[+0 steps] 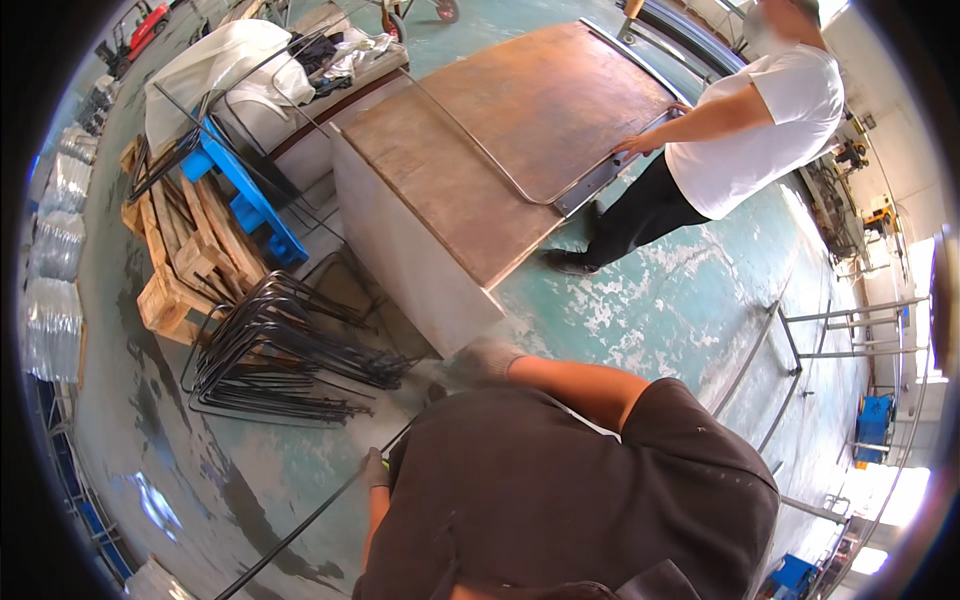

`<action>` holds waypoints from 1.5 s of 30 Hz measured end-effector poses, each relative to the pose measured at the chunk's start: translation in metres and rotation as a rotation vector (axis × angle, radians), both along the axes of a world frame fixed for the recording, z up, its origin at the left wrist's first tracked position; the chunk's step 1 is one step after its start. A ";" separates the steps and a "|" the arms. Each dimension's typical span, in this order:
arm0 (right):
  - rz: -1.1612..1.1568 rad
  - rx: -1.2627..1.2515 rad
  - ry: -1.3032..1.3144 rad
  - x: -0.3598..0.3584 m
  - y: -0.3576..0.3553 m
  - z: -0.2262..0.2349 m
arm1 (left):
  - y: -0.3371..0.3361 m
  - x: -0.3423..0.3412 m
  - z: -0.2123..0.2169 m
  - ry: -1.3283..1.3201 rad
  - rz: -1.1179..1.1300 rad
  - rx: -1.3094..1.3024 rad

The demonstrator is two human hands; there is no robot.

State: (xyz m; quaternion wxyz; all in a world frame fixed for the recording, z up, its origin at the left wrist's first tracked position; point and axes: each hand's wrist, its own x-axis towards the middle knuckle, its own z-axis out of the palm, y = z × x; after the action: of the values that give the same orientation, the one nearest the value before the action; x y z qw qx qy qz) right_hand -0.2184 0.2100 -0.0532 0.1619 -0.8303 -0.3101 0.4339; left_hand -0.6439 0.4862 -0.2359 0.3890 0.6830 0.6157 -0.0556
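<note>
My left hand [376,469], in a grey glove, is closed around a long thin black metal rod [300,530] that slants from the lower left edge up toward my chest. Something small and yellow-green shows at that hand's wrist. My right hand [484,362], also gloved, is smeared by motion beside the near corner of a large workbench [440,130]; its fingers cannot be made out. Left of my hands lies a pile of bent black metal rods [270,350]. A bent metal tube [480,150] lies across the brown benchtop. My torso hides the rod's upper end.
A co-worker in a white shirt [750,130] stands at the bench's right side, both hands by a metal bar along its edge. Wooden pallets [200,240] and a blue plastic piece [245,190] are at left. A metal frame [800,335] stands on the right.
</note>
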 end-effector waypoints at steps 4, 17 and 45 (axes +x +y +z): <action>-0.137 -0.034 0.048 0.000 -0.021 0.000 | -0.008 -0.012 -0.017 -0.094 0.211 -0.152; 0.060 -0.055 -0.135 0.045 -0.052 -0.092 | -0.021 -0.012 -0.003 0.194 -0.389 0.180; -0.077 -0.183 0.006 0.106 -0.104 -0.062 | -0.079 0.047 0.113 -0.181 0.709 -0.237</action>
State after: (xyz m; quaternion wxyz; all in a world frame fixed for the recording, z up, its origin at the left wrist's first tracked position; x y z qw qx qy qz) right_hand -0.1121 0.1062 -0.1150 0.1029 -0.8514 -0.2366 0.4566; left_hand -0.5973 0.4070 -0.1226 0.5131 0.3802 0.7661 0.0721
